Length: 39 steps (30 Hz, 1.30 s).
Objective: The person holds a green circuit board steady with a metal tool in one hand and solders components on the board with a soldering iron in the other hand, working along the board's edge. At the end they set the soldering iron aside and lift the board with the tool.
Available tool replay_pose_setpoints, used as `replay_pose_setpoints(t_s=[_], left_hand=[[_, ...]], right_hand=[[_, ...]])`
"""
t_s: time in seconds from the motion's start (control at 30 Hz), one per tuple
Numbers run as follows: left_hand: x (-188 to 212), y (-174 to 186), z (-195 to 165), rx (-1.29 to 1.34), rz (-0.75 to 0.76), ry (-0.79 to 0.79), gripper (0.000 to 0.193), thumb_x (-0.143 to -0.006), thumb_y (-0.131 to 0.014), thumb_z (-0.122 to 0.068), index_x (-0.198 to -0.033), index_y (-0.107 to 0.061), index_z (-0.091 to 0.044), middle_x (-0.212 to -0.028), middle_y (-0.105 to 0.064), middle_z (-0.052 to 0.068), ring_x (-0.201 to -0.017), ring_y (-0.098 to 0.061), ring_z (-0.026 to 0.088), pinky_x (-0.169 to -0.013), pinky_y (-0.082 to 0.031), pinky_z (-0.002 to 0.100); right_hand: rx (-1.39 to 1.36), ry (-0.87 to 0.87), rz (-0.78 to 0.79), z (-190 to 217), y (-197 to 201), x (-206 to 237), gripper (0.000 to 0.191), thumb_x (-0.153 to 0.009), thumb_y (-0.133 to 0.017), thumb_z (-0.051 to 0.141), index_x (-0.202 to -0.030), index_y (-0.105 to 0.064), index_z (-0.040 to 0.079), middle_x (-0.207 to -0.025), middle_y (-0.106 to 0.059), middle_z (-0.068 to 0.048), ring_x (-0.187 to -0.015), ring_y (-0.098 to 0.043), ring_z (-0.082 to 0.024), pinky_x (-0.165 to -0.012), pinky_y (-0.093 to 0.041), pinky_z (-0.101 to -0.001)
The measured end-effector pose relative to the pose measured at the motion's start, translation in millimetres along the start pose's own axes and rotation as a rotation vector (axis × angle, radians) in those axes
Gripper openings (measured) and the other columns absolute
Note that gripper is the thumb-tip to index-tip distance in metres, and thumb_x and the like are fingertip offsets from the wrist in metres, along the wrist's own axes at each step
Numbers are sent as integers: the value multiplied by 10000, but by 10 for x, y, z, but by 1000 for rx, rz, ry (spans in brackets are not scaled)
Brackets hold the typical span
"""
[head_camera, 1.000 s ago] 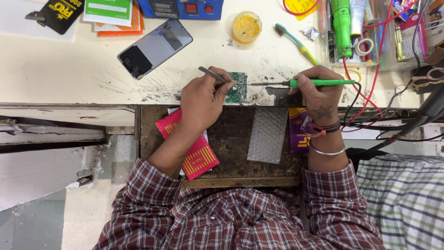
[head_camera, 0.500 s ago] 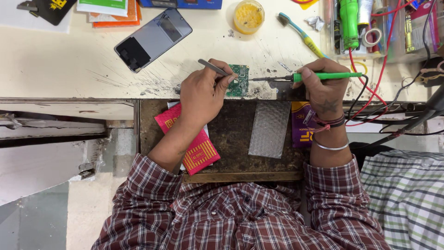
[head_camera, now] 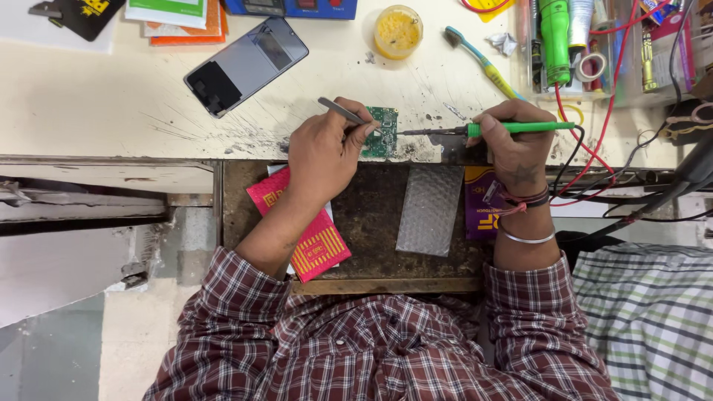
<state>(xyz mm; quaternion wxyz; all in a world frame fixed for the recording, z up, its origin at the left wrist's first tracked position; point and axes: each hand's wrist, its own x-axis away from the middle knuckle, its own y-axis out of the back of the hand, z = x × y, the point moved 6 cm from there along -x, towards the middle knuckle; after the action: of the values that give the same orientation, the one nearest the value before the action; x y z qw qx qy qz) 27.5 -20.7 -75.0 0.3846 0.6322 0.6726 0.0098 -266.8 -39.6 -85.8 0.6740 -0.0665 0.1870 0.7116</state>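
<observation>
Item 1: small green circuit board, upper centre, at bench edge. My left hand pinches slim metal tweezers over it; my right hand fingers wrap green-handled soldering iron, tip at board.

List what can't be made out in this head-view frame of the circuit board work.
- Circuit board: left part hidden under the left hand; components too small to tell.
- Soldering iron: tip contact point too small to judge; grip covered by the right hand.
- Tweezers: tips hidden by fingers.
- Blue device: cut off by the top edge.
</observation>
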Motion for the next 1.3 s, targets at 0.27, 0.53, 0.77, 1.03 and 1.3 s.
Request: replay_pose_setpoints(t_s=[0.27, 0.53, 0.77, 1.03, 1.3], left_hand=[[-19, 51, -28, 23, 13, 15, 202, -1012, -734, -237, -1071, -589, -110, -819, -728, 33, -748, -721, 252, -640, -512, 384], [-24, 51, -51, -3, 20, 29, 201, -1004, -737, -241, -1067, -595, -113, -809, -729, 37, -745, -717, 258, -636, -508, 394], [-29, 61, -67, 23, 22, 29, 180, -1001, -722, -231, -1077, -595, -127, -837, -751, 23, -770, -740, 236, -645, -526, 376], [-34, 62, -81, 4, 16, 15, 192, -1007, -708, -270, -1078, -591, -135, -804, -741, 13, -730, -739, 213, -609, -518, 360], [-41, 55, -59, -4, 30, 27, 189, -1016, -696, -276, -1070, -595, -125, -784, -732, 16, -722, -734, 220, -611, -514, 364]], right_hand=[[-51, -22, 4, 28, -18, -6, 153, -1043, -714, 84, -1004, -685, -61, -863, -707, -123, -743, -684, -176, -705, -568, -290], [15, -87, -17, 23, 14, 2, 167, -1018, -719, 100, -986, -697, -62, -818, -711, -127, -628, -619, -158, -567, -456, -256], [-24, -48, -7, 92, -8, 0, 164, -1029, -708, 100, -986, -692, -57, -830, -706, -113, -687, -662, -159, -623, -508, -251], [-62, 1, 22, 159, -39, -11, 175, -1044, -699, 112, -988, -689, -54, -852, -700, -116, -734, -686, -168, -691, -569, -280], [-47, -9, 3, 136, -35, -12, 194, -1041, -715, 123, -970, -680, -53, -854, -696, -118, -733, -684, -173, -693, -577, -293]])
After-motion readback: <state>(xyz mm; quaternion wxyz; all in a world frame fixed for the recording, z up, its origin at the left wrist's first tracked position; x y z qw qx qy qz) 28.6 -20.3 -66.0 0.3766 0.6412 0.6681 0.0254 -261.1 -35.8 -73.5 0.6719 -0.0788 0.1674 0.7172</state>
